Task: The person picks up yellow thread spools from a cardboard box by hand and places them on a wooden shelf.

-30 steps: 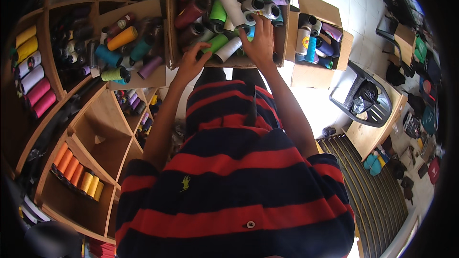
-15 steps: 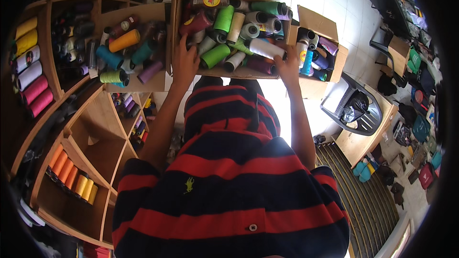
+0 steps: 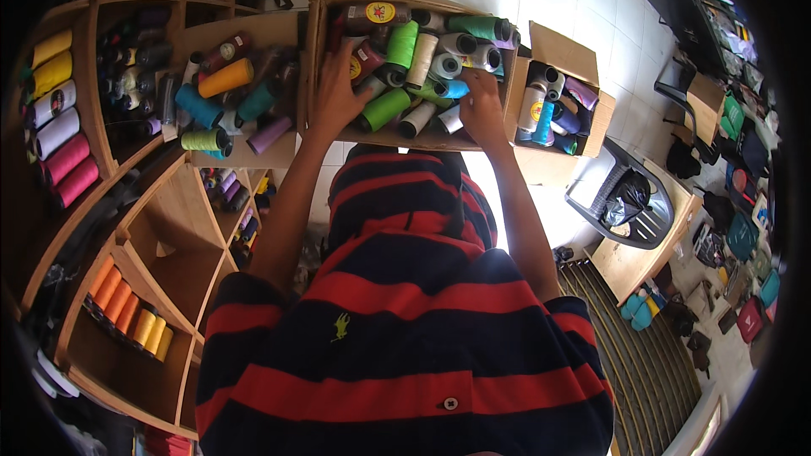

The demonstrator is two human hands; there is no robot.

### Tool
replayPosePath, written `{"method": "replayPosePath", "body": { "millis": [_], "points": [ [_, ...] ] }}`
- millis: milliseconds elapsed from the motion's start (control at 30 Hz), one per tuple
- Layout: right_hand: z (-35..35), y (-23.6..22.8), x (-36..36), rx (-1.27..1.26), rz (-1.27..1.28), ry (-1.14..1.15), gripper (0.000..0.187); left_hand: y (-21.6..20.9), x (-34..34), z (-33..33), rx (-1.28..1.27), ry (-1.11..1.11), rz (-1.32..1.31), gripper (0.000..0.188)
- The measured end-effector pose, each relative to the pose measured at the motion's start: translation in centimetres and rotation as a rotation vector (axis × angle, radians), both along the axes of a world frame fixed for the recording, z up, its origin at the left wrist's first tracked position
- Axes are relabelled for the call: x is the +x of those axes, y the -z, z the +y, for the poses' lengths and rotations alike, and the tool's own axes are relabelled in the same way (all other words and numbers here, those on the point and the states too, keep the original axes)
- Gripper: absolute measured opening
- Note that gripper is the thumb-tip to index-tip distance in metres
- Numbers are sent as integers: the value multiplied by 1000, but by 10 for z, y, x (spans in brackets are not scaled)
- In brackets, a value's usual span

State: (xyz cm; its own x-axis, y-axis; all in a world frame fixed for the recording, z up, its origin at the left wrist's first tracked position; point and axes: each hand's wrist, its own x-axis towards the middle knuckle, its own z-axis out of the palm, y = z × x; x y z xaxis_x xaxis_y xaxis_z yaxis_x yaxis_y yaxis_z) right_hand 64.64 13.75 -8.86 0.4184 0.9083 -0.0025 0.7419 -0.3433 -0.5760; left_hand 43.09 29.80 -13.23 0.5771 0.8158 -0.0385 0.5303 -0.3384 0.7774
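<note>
A cardboard box (image 3: 380,142) full of thread spools stands in front of me. Inside its left part, my left hand (image 3: 336,101) has its thumb and fingers apart, beside a maroon spool (image 3: 367,61). My right hand (image 3: 483,110) reaches in over the right part with its fingers bent downward; the hand hides whatever they grip. Close to it lie a white spool (image 3: 450,119) and a light blue spool (image 3: 454,89). Green spools (image 3: 384,110) and a beige spool (image 3: 421,61) fill the middle.
To the left, more spools lie on a cardboard box (image 3: 241,25), an orange spool (image 3: 225,77) among them. A smaller box (image 3: 564,46) with spools adjoins on the right. Wooden shelves (image 3: 173,279) line the left side. A black chair (image 3: 621,194) stands at right.
My right hand has moved left and inward, and its fingers have bent. The white spool has shifted and a light blue one shows. My left hand has reached a little farther in.
</note>
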Motion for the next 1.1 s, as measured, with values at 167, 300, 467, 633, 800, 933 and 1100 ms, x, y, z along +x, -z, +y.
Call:
{"method": "replayPosePath", "body": {
  "millis": [167, 300, 467, 633, 800, 933, 1100],
  "points": [
    [68, 4, 6, -45, -143, -129, 31, 2, 2, 16, -193, 143, 41, 34],
    [104, -2, 15, -65, -441, -20, 28, 4, -4, 21, -112, 294, -59, 17],
    [82, 7, 47, -129, -815, 169, 37, 7, 13, 11, -131, 242, -60, 29],
    [50, -5, 73, -294, -487, 68, 46, -5, 51, 42, 300, 88, 122, 64],
    [25, -35, 67, -268, -16, 68, 43, -11, 68, 67, 238, 211, 512, 73],
    [-6, -42, 42, -347, 310, -16, 42, 1, 54, 73, 299, 315, 185, 58],
    [-26, -16, 27, -211, 210, -100, 38, -27, 47, 78, 174, 529, 162, 31]
  ]
}}
